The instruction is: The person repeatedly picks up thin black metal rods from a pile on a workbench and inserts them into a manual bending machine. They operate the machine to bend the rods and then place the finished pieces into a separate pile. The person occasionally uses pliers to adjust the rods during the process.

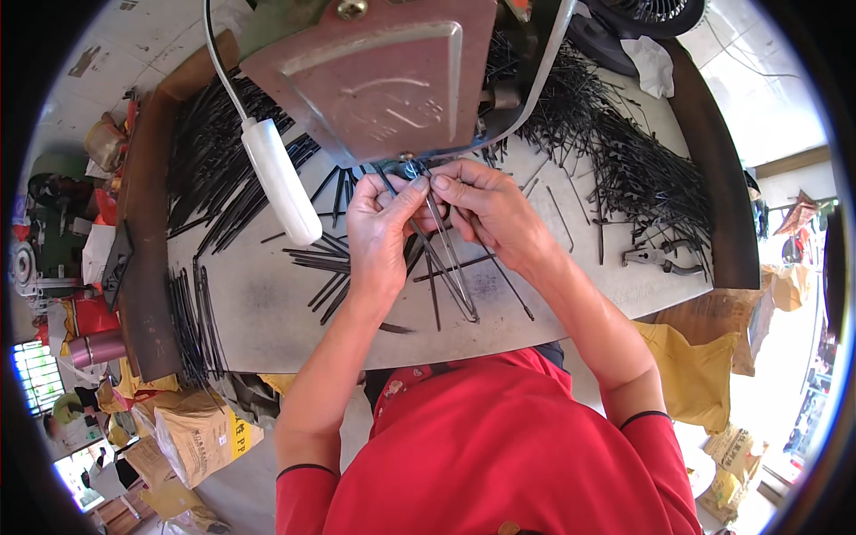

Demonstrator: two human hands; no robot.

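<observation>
- Far left edge of the grey-topped bench point(267, 312): a bundle of thin black metal rods point(189, 325) lies lined up side by side, right along the dark wooden side rail.
- Back-left corner: a much bigger heap of loose black rods point(214, 169) fans out across the surface.
- Moving in, a white plastic handle on a white cable point(281, 181) hangs over the bench, just left of the hands and clear of them.
- Above the middle, the reddish metal machine housing point(374, 76) looms over the back of the bench.
- Now the left hand point(382, 234): fingers curled in, thumb and fingertips pinched on the upper end of a pair of long thin black metal rods point(450, 267), right under the lower edge of the machine.
- Those rods run from the pinch down toward the near edge of the bench, meeting in a narrow point between the two forearms; more scattered black rods point(325, 267) lie flat beneath them.
- The right hand point(490, 209) is closed too, fingertips touching the left hand's and gripping the same rod ends.
- Right of the wrist, a single bent black wire point(562, 218) lies alone on bare bench.
- Back-right corner: a dense tangled pile of black rods point(624, 152).
- Near the right edge, grey metal pliers point(662, 259) rest flat, well apart from both hands.
</observation>
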